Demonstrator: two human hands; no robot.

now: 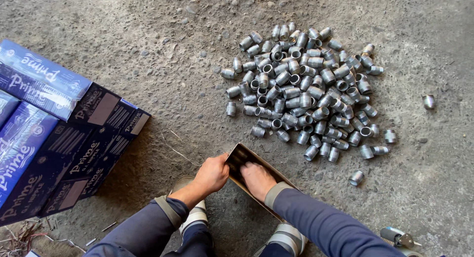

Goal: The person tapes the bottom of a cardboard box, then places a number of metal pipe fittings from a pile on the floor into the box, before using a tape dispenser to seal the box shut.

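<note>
A small open cardboard box [247, 153] lies on the concrete floor between my feet. My left hand [212, 174] grips its left edge. My right hand [256, 180] reaches inside the box, fingers down; what it touches is hidden. Beyond the box lies a heap of several short grey metal pipe fittings [303, 86], threaded and shiny, spread over the floor.
Several dark blue printed cartons [54, 133] are stacked at the left. Stray fittings lie at the right [428, 101] and near the box [355, 177]. A metal tool [397, 236] rests at the lower right. My striped shoes [195, 215] stand below the box.
</note>
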